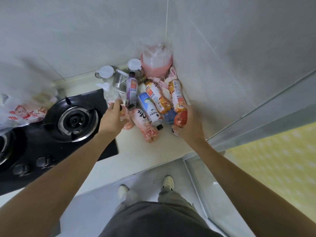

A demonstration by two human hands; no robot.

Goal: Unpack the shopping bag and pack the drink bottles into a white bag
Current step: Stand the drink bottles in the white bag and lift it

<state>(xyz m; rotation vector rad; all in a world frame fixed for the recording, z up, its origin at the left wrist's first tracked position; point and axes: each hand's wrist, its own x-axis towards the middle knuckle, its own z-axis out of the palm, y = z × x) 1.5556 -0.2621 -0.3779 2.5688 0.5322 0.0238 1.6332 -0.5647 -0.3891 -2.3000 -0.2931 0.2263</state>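
Bottles of drink (pixel 150 103) lie heaped in the pale table's (pixel 136 151) far corner; left hand (pixel 112 120) grasps a pink one (pixel 125 117), right hand (pixel 189 127) a red-orange one (pixel 180 119), beside a black gas hob (pixel 68 120).

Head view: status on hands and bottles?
Left hand grips pink bottle. Right hand grips red-orange bottle. White bag on stove, apart.

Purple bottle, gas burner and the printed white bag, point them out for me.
purple bottle (pixel 131 88), head view, on its label.
gas burner (pixel 75 120), head view, on its centre cap.
printed white bag (pixel 22 115), head view, on its red print.
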